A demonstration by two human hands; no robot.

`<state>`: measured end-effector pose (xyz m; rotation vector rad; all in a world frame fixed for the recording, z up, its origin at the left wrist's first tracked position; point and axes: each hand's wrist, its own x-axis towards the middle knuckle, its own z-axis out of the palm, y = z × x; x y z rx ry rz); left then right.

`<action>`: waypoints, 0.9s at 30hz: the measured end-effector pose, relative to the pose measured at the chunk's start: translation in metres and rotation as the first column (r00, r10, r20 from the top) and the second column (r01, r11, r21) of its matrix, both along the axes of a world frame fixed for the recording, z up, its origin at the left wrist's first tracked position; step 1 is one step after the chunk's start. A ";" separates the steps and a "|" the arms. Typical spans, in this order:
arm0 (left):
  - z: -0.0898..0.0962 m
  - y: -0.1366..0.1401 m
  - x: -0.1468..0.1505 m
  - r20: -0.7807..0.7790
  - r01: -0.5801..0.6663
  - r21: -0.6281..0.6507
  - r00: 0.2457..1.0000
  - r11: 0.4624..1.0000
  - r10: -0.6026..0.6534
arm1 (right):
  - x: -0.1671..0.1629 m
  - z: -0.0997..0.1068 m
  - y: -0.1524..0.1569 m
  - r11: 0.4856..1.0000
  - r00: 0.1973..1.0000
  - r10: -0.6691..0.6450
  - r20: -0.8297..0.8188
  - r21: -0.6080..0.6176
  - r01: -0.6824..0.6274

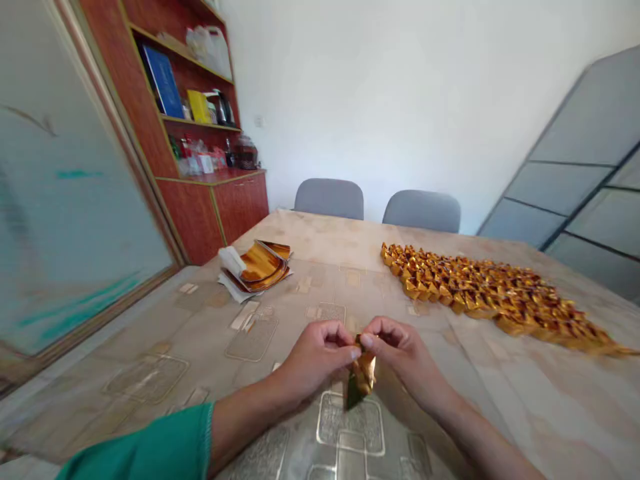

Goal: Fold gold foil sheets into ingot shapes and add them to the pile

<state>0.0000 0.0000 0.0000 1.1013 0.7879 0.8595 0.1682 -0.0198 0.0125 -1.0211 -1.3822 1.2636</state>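
Observation:
Above the near middle of the table, a folded piece of gold foil paper (361,379) hangs from my fingertips, its pointed end downward. My left hand (323,353) pinches its upper left edge between thumb and fingers. On the other side, my right hand (403,347) pinches the upper right edge. The two thumbs are close together at the top of the piece. Further off to the left lies a stack of gold foil sheets (263,263) with white paper edges, slightly curled. To the right, many folded gold foil pieces (465,280) stand packed in rows.
A patterned cover lies over the table (320,243). Two grey chairs (329,199) stand behind its far edge. At the back left is a reddish wooden cabinet (240,200) holding bottles, a kettle and folders. A glass-panelled partition (75,180) runs along the left.

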 end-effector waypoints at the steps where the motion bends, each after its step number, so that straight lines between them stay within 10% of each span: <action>1: 0.000 0.001 -0.001 -0.007 -0.002 0.009 1.000 1.000 0.002 | 0.000 0.002 0.000 1.000 1.000 -0.004 0.016 0.016 0.004; 16: 0.001 0.003 -0.005 0.081 -0.019 -0.135 0.996 0.991 0.030 | 0.004 -0.004 0.001 0.987 0.983 -0.097 0.156 0.140 0.075; 22: -0.001 0.016 -0.014 0.174 -0.049 -0.389 0.977 0.920 0.126 | 0.014 -0.002 -0.001 0.836 0.861 -0.228 0.455 0.545 -0.067; 27: -0.005 0.017 -0.015 0.254 0.057 -0.416 0.966 0.908 0.056 | 0.009 0.004 -0.007 0.725 0.720 -0.210 0.662 0.599 -0.340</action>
